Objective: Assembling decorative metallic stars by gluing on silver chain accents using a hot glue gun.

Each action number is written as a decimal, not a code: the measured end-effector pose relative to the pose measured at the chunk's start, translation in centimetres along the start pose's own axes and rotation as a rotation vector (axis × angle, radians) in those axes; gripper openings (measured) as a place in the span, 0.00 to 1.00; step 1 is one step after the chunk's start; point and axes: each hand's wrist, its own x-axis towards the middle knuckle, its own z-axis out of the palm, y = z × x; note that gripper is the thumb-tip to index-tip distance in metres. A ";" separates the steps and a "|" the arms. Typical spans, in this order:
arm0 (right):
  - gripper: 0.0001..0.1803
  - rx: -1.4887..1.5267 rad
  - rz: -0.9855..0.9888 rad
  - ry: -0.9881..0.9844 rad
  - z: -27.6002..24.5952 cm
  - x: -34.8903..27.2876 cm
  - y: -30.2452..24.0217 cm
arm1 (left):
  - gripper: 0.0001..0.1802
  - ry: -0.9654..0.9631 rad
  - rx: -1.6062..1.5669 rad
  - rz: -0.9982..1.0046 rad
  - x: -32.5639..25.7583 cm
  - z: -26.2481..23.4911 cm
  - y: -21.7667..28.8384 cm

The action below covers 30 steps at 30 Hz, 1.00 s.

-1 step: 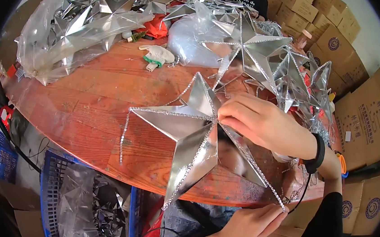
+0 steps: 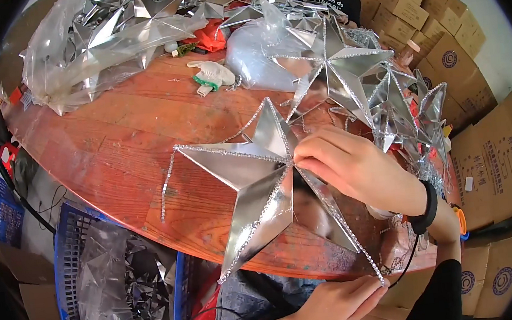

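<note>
A shiny silver star (image 2: 263, 205) is at the near edge of the red-brown desk (image 2: 116, 166). The right hand (image 2: 357, 166) has its fingers pressed together at the star's middle. The left hand (image 2: 333, 305) pinches a sparkly bead string (image 2: 371, 265).

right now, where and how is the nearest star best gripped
Probably by the star's lower left point, from the near left: it juts out free, away from the right hand at the centre and left hand holding trim at the lower right. Pinch its side edges, sparing the ridge's trim.
</note>
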 end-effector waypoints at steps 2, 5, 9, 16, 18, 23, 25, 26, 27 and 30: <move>0.07 0.025 0.037 0.011 -0.1 -0.4 -0.1 | 0.11 -0.041 -0.010 -0.027 0.0 -0.2 0.1; 0.09 0.090 0.063 0.030 0.1 -0.7 -0.2 | 0.11 -0.046 -0.021 -0.005 0.1 -0.2 -0.1; 0.10 0.071 -0.014 0.042 0.1 -1.0 -0.3 | 0.10 -0.010 -0.061 0.015 0.2 0.0 -0.1; 0.11 0.080 -0.020 0.006 -0.1 -1.3 0.1 | 0.11 -0.054 -0.057 -0.009 0.3 -0.2 -0.1; 0.11 0.065 -0.024 0.006 -0.2 -1.3 0.0 | 0.11 -0.046 -0.080 -0.007 0.3 -0.2 0.0; 0.12 0.075 -0.039 -0.008 -0.2 -1.5 0.0 | 0.10 -0.001 -0.070 0.029 0.0 0.4 -0.5; 0.13 0.067 -0.047 0.000 -0.2 -1.7 0.2 | 0.09 -0.010 -0.072 -0.021 -0.4 0.8 -0.8; 0.14 0.076 -0.049 0.001 -0.2 -1.8 0.3 | 0.09 -0.032 -0.063 -0.083 -1.0 1.2 -1.0; 0.14 0.089 -0.050 0.004 -0.1 -1.8 0.4 | 0.08 -0.054 -0.052 -0.150 -1.3 1.4 -1.0; 0.15 0.109 -0.075 0.026 0.1 -1.7 0.6 | 0.05 0.083 -0.076 -0.104 -1.2 2.3 -1.5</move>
